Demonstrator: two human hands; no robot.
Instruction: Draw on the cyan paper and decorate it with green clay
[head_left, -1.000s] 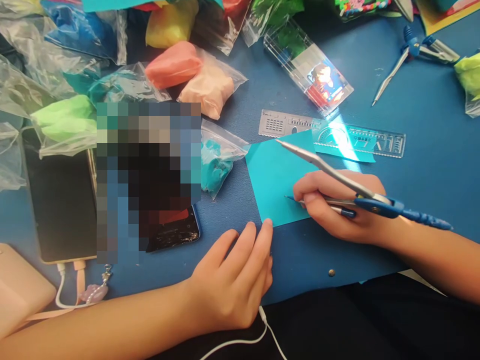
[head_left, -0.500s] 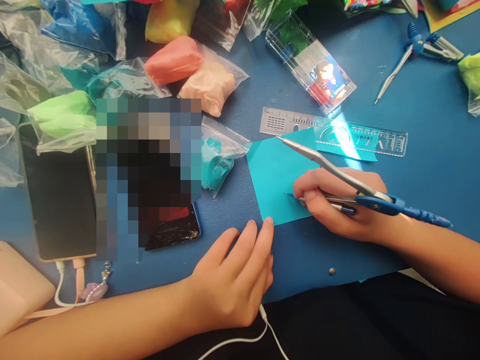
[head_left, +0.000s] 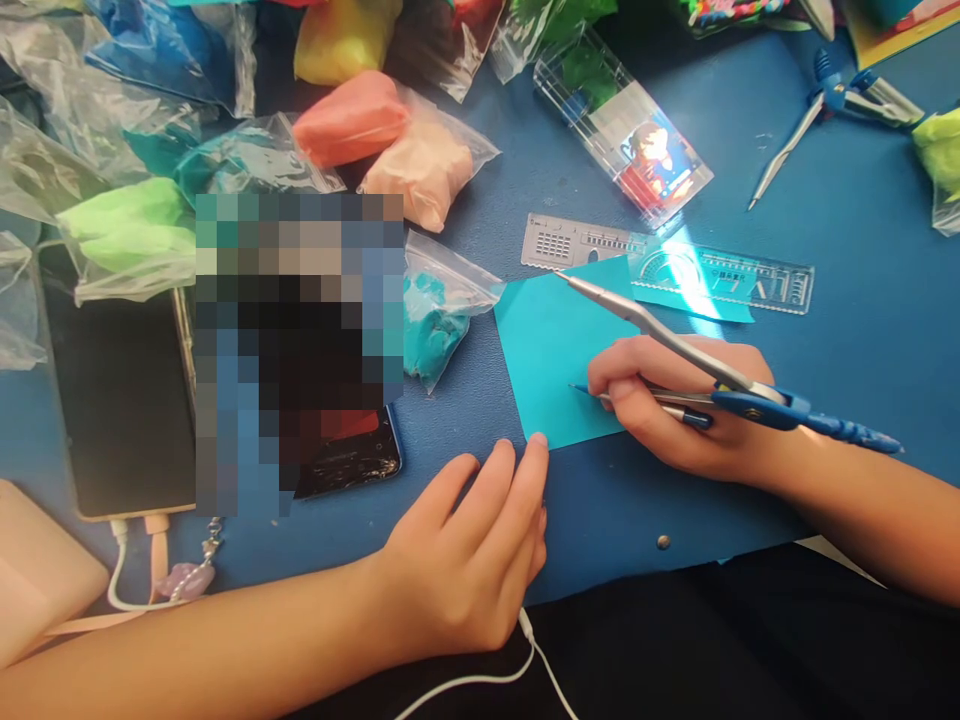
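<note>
My right hand (head_left: 682,410) is closed on a drawing compass (head_left: 757,408) with silver legs and a blue handle. The compass's blue pencil tip points at a square of turquoise paper (head_left: 544,350), while its other leg is spread away over the paper's far side. Flat on the table, my left hand (head_left: 476,545) has its fingers stretched out and holds nothing. One fingertip touches the paper's near corner. A clear plastic ruler (head_left: 555,240) lies just beyond the paper, partly over another turquoise piece (head_left: 694,293).
Bags of coloured clay (head_left: 431,170) crowd the back left. A dark phone (head_left: 120,400) with cables lies left, beside a pale block (head_left: 49,580). A clear plastic case (head_left: 622,130) and a second compass (head_left: 832,95) lie at the back. A white cord (head_left: 480,682) crosses the dark cloth.
</note>
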